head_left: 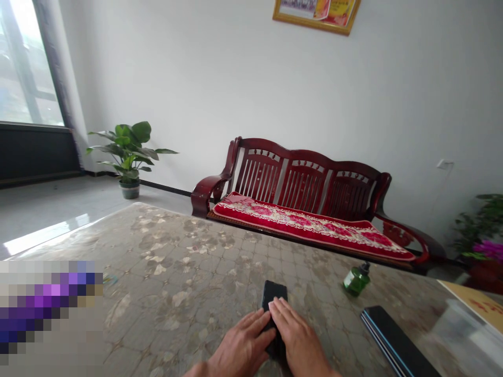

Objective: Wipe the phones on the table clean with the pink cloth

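Note:
A flat, black oblong object point(274, 289) lies on the table in front of me, its far end showing beyond my fingertips. I cannot make out its kind. My left hand point(245, 337) is at its left side, fingers laid toward its upper face and the thumb against it lower down, so that the hand grips the left edge. From the right, my right hand point(296, 332) rests on it with straight fingers lying flat. The fingertips of both hands nearly meet over the object. Its middle and near end are partly hidden under the hands.
A patterned cover spreads over the table point(168, 293). To the right stand a green pump bottle point(357, 281), a dark case-like stack point(396, 340) and a yellow-edged box point(477, 309). Beyond are a wooden bench point(298, 178) and a potted plant point(129, 152). A pixelated patch covers the lower left.

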Available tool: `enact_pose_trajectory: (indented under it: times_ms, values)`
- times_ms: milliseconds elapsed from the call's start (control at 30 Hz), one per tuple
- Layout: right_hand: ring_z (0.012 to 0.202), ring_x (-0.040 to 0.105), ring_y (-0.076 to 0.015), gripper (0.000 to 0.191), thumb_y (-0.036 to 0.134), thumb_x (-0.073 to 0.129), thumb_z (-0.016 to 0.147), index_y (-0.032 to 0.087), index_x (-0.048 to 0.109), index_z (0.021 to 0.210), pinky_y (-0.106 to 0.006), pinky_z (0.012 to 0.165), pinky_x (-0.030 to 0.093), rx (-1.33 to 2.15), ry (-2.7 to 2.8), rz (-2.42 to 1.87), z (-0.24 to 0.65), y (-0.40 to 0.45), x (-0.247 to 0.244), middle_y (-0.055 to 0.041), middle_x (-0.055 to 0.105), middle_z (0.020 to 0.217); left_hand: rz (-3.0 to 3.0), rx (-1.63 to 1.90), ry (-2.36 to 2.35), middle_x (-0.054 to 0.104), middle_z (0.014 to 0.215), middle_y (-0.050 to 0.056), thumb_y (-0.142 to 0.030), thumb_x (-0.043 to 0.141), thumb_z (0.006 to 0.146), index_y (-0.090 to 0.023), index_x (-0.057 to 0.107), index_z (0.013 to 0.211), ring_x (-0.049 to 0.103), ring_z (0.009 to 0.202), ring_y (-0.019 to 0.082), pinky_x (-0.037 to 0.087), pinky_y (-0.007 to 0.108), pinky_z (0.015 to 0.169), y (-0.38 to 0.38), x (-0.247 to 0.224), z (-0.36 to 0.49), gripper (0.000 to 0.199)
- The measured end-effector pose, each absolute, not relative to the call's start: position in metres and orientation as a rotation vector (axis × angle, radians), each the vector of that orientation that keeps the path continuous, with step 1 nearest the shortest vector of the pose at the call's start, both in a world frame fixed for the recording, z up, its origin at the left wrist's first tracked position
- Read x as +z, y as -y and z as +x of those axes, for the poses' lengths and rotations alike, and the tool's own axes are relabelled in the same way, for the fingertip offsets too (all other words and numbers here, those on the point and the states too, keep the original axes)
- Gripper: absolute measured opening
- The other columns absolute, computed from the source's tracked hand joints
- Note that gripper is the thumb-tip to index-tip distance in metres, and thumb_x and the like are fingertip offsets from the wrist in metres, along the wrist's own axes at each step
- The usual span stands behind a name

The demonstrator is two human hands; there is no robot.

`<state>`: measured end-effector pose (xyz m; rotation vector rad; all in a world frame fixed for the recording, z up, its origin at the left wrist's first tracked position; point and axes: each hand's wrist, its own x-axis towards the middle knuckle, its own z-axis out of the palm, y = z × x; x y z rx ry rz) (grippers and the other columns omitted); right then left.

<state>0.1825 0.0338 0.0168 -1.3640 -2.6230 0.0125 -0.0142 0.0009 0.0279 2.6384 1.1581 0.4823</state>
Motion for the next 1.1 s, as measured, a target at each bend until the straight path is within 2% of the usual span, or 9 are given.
enact_pose_trajectory:
  times_ms: [200,333,567,867,1100]
  values:
    - [0.132,0.046,-0.0232,0.063,-0.007,0.032,0.079,0.012,0.052,0.136,-0.036,0.109,0.041,-0.045,2.518,-1.573,0.168,-0.065,0.027,-0.0121,0.05,0.141,2.64,0.445,-1.174,0.05,0.143,0.009,-0.01,0.06,0.08,-0.023,0.054,0.128,0.043,0.133,0.024,0.034,0.037,0.112,-0.002,0.024,-0.016,0.051]
    - [0.133,0.043,-0.0245,0.065,-0.006,0.032,0.078,0.01,0.049,0.139,-0.036,0.108,0.042,-0.04,2.504,-1.619,0.169,-0.057,0.019,-0.0138,0.045,0.145,2.645,0.44,-1.165,0.049,0.144,0.008,-0.009,0.06,0.079,-0.023,0.054,0.129,0.042,0.134,0.025,0.033,0.037,0.113,-0.002,0.024,-0.016,0.052]
    - [0.133,0.044,-0.0224,0.065,-0.003,0.034,0.079,0.016,0.049,0.139,-0.035,0.108,0.043,-0.024,2.536,-1.512,0.182,-0.041,0.008,-0.0093,0.047,0.145,2.632,0.458,-1.183,0.05,0.142,0.008,-0.01,0.06,0.079,-0.023,0.055,0.126,0.044,0.133,0.025,0.035,0.037,0.112,0.0,0.028,-0.014,0.049]
    - [0.132,0.045,-0.0228,0.061,-0.004,0.029,0.081,0.008,0.051,0.137,-0.036,0.11,0.038,0.061,2.425,-1.686,0.166,-0.079,0.025,-0.0151,0.048,0.143,2.668,0.421,-1.188,0.05,0.143,0.01,-0.01,0.06,0.078,-0.022,0.054,0.129,0.044,0.133,0.026,0.036,0.038,0.111,-0.002,0.023,-0.015,0.052]
    - [0.132,0.045,-0.0239,0.064,-0.004,0.034,0.079,0.013,0.05,0.139,-0.037,0.108,0.042,-0.034,2.483,-1.571,0.177,-0.049,0.006,-0.0124,0.047,0.144,2.642,0.456,-1.186,0.05,0.143,0.007,-0.011,0.059,0.079,-0.024,0.055,0.126,0.044,0.133,0.025,0.036,0.037,0.111,-0.002,0.024,-0.014,0.048]
